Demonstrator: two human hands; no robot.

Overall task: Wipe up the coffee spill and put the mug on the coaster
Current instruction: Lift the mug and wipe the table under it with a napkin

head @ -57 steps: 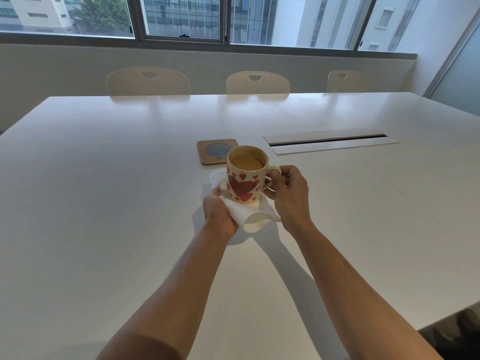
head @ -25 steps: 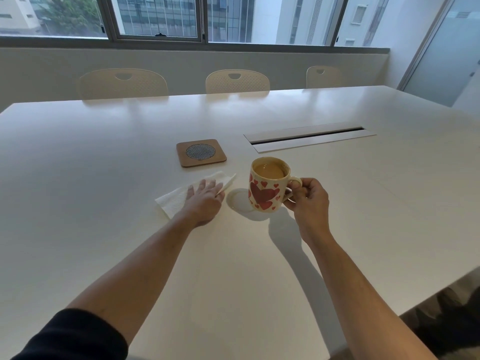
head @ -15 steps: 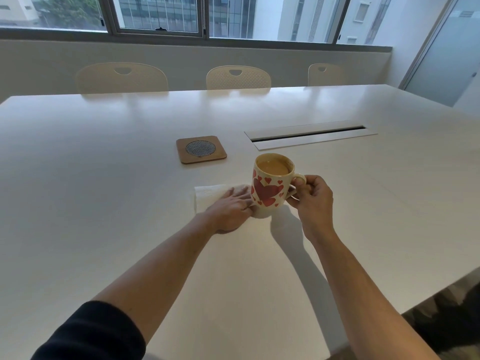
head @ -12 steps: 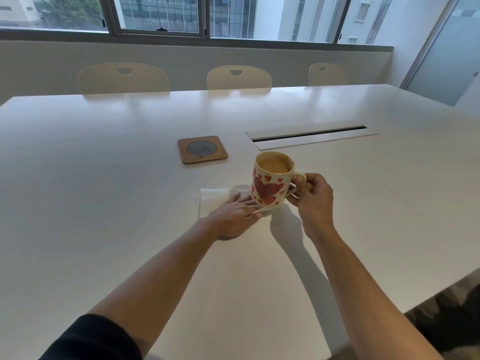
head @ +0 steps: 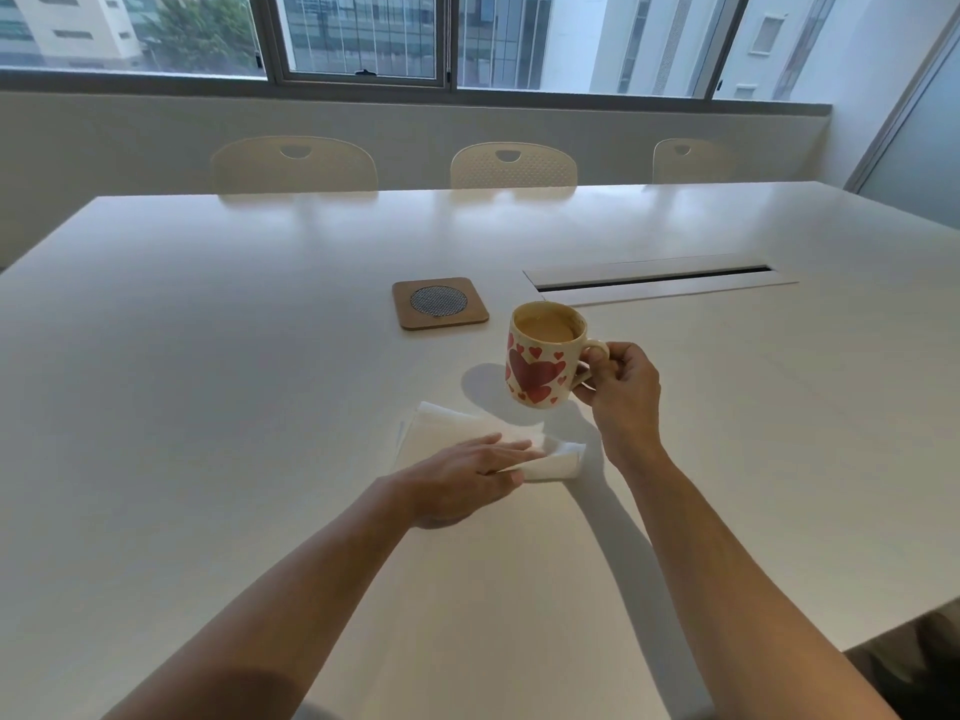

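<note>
A cream mug (head: 540,356) with red hearts, nearly full of milky coffee, hangs a little above the white table (head: 208,356). My right hand (head: 621,387) grips its handle. Below and left of the mug a white paper napkin (head: 457,433) lies on the table. My left hand (head: 462,475) presses flat on it with the fingers stretched out. A square wooden coaster (head: 440,302) with a round grey mesh centre lies beyond the mug, to its left, with nothing on it. I see no coffee stain on the table surface.
A long cable slot (head: 654,279) with a metal lid is set into the table right of the coaster. Three pale chairs (head: 511,166) stand along the far edge under the windows. The table's near right edge (head: 852,636) drops off by my right forearm.
My left hand has slid the napkin toward me and rightward, under where the mug hung. The mug stays lifted in my right hand, slightly higher and closer to the coaster.
</note>
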